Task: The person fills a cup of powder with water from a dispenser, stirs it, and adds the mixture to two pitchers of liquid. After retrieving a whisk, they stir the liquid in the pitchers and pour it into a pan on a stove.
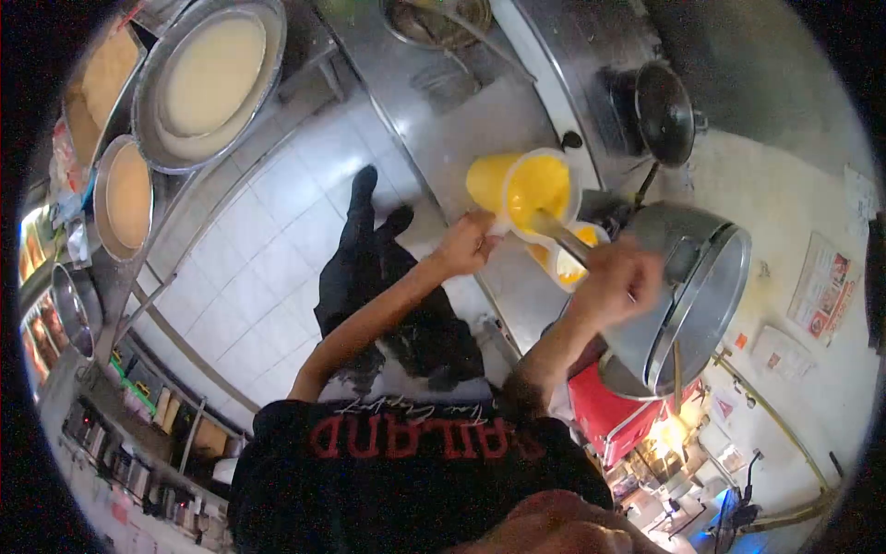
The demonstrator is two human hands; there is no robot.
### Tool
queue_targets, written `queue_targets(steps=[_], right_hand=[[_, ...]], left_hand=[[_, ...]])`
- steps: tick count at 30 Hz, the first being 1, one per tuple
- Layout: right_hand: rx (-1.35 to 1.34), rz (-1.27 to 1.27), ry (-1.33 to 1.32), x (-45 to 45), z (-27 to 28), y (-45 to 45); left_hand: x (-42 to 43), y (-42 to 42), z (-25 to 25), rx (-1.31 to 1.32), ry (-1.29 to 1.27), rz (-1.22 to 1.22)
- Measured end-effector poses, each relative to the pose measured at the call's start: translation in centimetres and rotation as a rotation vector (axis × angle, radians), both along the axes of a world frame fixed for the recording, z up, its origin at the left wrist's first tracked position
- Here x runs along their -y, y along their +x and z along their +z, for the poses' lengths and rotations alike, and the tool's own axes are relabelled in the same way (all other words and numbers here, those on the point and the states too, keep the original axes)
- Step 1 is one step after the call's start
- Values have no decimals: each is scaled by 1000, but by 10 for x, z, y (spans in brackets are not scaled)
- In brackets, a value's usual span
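My left hand (468,245) is closed on the handle at the near side of a pitcher (492,179). The pitcher has a white rim and a bright yellow mixture (540,185) inside. Above the counter, my right hand (616,282), slightly blurred, grips a long metal utensil (565,237). Its lower end reaches into the pitcher and is partly covered by the yellow mixture, so its exact kind is unclear. Just beside the pitcher stands a smaller container (602,233) with yellow and white contents, partly hidden behind the utensil and my right hand.
A large metal pot (701,295) stands right of my right hand. Beyond are a dark frying pan (664,115) and a metal bowl (434,20) with a utensil across it. Basins of pale batter (143,111) and tan liquid (103,198) stand at left. A red box (604,411) is low right.
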State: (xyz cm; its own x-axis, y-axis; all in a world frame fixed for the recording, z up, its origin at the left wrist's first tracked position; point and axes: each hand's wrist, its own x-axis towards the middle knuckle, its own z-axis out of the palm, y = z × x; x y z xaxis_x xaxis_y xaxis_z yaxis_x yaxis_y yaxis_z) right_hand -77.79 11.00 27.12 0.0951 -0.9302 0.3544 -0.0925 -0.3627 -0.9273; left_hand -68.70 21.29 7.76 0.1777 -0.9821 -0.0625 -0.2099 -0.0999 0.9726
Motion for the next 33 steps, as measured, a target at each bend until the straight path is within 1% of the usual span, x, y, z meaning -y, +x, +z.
queue_targets(steps=[1, 2, 3, 4, 5, 6, 7, 8, 9, 11, 12, 13, 14, 15, 17, 18, 19, 21, 22, 23, 24, 25, 26, 27, 28, 30, 31, 32, 33], right_hand=[[-63, -134, 15, -11, 11, 0], [-224, -103, -10, -8, -16, -4], [-384, -78, -37, 1, -64, -13], [-552, -56, -58, 8, -92, -19], [-553, -23, -40, 17, -73, -12], [-417, -73, -61, 17, -48, -3], [-287, -131, -71, 2, -16, 1], [-169, -192, -73, -11, 2, -1], [-84, -174, -111, -11, -8, -7], [-352, -142, -65, 12, -69, -15], [-493, -128, -30, 16, -85, -19], [-494, -137, -84, 13, -43, -2], [-340, -145, -114, 11, -32, -10], [-91, -127, -55, 0, -14, -8], [-69, -129, -35, 2, -20, -9], [-286, -152, -65, 20, -61, -17], [-506, -173, -84, 27, -66, -9], [-226, -160, -84, 24, -45, -18], [-69, -143, -88, 26, -24, -10], [61, -123, -96, 17, -6, -16], [-108, -188, -158, 14, -18, -21], [-263, -247, -238, 22, -41, -22], [-425, -314, -313, 27, -51, -15], [-442, -176, 56, 31, -59, -4], [-646, -204, -34, 45, -87, -33], [-1, -282, -37, 33, -38, -14], [75, -186, -136, 22, -6, -6], [-92, -193, -169, 18, -20, -10], [-252, -193, -224, 23, -47, -14]], left_hand=[[-5, -4, 4, -4, -62, 57], [-2, -3, 7, 2, -142, 120], [3, -2, 8, 8, -228, 177], [3, -6, 4, -18, -200, 133], [0, -14, -6, -50, -164, 97], [5, -13, -19, -61, -139, 69], [6, -15, -29, -69, -173, 119], [0, -23, -33, -90, -196, 166], [2, -27, -38, -103, -235, 218], [8, -6, -13, -4, -125, 89], [3, -2, -1, 42, -61, 22], [0, -6, 0, 47, -119, 64], [6, -2, -5, 73, -193, 107], [2, -8, -9, 71, -248, 131], [-1, -17, -28, 74, -286, 155], [2, -17, -33, 81, -312, 173], [1, -17, -32, 105, -290, 147], [0, -15, -32, 162, -232, 117], [12, -3, -33, 100, -230, 95], [6, -4, -29, 15, -197, 55], [2, -5, -24, -70, -168, 20], [1, -12, -32, 138, -290, 131], [4, -6, -22, 92, -238, 75], [5, -1, -12, 40, -182, 18], [4, 0, -3, -12, -122, -29], [15, 1, -8, 93, -227, 73], [3, -5, -6, 130, -245, 104], [-3, -7, -6, 122, -245, 97], [2, -6, -8, 118, -265, 96]])
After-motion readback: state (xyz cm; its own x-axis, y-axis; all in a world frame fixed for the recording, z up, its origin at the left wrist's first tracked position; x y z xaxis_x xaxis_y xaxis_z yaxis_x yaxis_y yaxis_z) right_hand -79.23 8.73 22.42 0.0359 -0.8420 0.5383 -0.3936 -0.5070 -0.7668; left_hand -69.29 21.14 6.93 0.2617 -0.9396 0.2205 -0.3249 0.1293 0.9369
